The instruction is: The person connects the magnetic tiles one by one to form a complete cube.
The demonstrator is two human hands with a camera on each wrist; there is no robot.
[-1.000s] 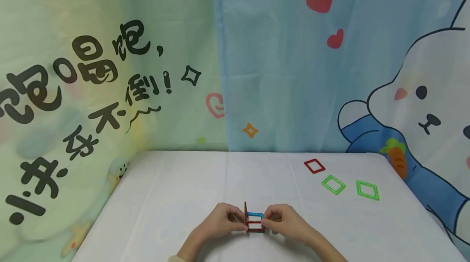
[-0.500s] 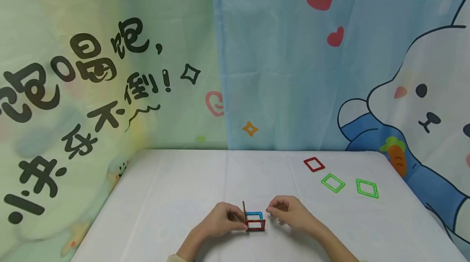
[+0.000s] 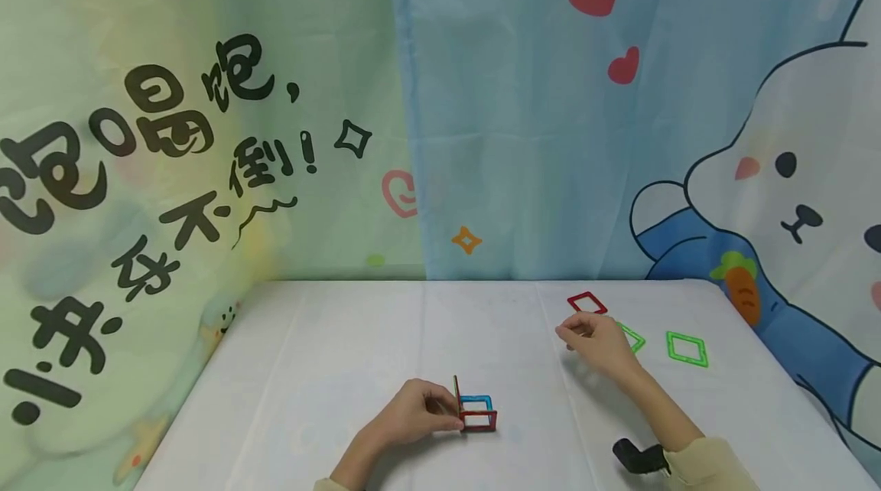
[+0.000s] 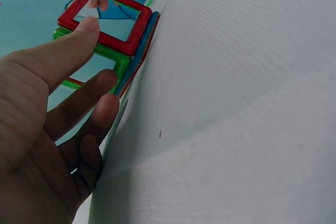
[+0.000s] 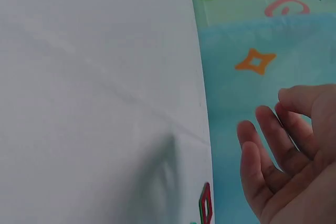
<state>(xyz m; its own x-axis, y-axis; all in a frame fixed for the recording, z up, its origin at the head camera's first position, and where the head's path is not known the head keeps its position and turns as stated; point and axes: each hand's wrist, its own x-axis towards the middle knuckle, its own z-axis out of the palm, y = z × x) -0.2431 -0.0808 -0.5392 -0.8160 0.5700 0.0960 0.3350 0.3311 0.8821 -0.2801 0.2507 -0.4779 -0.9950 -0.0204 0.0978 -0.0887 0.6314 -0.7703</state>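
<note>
My left hand [image 3: 421, 414] pinches the side of a small structure of hollow square magnetic tiles [image 3: 478, 412] on the table. In the left wrist view its thumb lies on a red tile [image 4: 115, 44], above a green tile [image 4: 123, 62]. A blue tile [image 3: 475, 398] forms the back part, and one tile stands taller at the left. My right hand [image 3: 597, 342] hovers over the table with loosely bent fingers and nothing in them. It is just in front of a loose red tile [image 3: 577, 296] and partly covers a loose green tile [image 3: 638, 344].
Another green tile [image 3: 688, 336] lies flat farther right. The white tabletop [image 3: 330, 353] ends at a printed curtain [image 3: 509, 131] behind it. A black device [image 3: 636, 456] sits at the right wrist, beside a beige sleeve [image 3: 709, 466].
My right hand has let go of the tile structure and moved away to the right and back, toward the loose tiles. The left hand and the structure stay in place.
</note>
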